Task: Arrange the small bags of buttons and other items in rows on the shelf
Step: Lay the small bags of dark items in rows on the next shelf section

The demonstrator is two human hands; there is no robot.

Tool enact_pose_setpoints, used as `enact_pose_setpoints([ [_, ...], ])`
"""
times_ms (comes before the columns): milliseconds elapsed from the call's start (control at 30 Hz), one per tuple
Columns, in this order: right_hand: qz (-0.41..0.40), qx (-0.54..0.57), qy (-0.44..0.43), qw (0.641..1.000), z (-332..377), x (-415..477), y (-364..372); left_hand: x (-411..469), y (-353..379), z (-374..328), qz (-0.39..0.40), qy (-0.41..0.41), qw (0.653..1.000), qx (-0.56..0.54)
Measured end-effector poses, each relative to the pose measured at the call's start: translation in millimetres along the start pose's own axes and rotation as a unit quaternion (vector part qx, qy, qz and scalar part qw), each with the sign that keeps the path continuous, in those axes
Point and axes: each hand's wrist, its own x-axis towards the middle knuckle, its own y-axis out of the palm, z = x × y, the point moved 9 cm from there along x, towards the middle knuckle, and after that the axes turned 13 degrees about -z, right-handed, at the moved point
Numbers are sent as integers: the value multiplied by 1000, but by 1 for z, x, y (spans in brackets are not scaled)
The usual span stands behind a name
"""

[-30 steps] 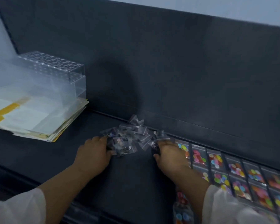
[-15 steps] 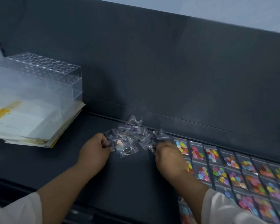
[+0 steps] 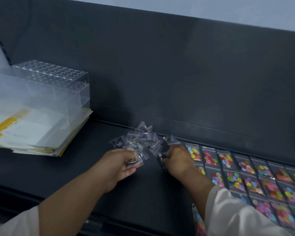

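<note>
**Two hands at a loose pile of small bags on the dark shelf**

One loose pile of small clear bags (image 3: 140, 140) lies near the back edge of the shelf (image 3: 85, 171), about midway along it; the bags overlap too much to count, and their contents look dark and small. To the right, laid flat in rows, are bags of coloured buttons (image 3: 255, 178): three rows show clearly, the back one running along the shelf's back edge, and more bags sit nearer the front edge, partly hidden by the right sleeve (image 3: 237, 215). Each of these bags holds a cluster of round buttons in mixed colours.

At the left end of the shelf one clear plastic rack (image 3: 53, 86) with a top full of round holes stands over one stack of papers and plastic sleeves (image 3: 32, 133).

The left hand (image 3: 121, 165) is turned palm partly up just in front of the pile, its grip closed on one small bag (image 3: 134, 161) pinched between thumb and fingers. The right hand (image 3: 177, 160) reaches in palm down at the pile's right side, between the pile and the rows, fingers curled onto a bag at the pile's edge (image 3: 165, 155); I cannot tell whether it is truly gripped.
</note>
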Motion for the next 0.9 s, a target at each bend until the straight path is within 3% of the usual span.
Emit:
enact_pose_setpoints([
  [133, -14, 158, 48, 986, -6, -11, -19, -6, 9, -4, 6, 25, 999, 19],
  [233, 6, 381, 139, 914, -10, -27, -26, -13, 22, -6, 6, 48, 998, 48],
  [333, 39, 498, 200, 843, -18, -43, -38, -24, 39, -8, 21, 62, 997, 52],
  [633, 111, 653, 243, 709, -77, -99, -88, -88, 126, 16, 115, 40, 990, 70],
  [900, 14, 653, 285, 701, -206, -188, -147, -195, 237, 98, 229, 69, 956, 171],
])
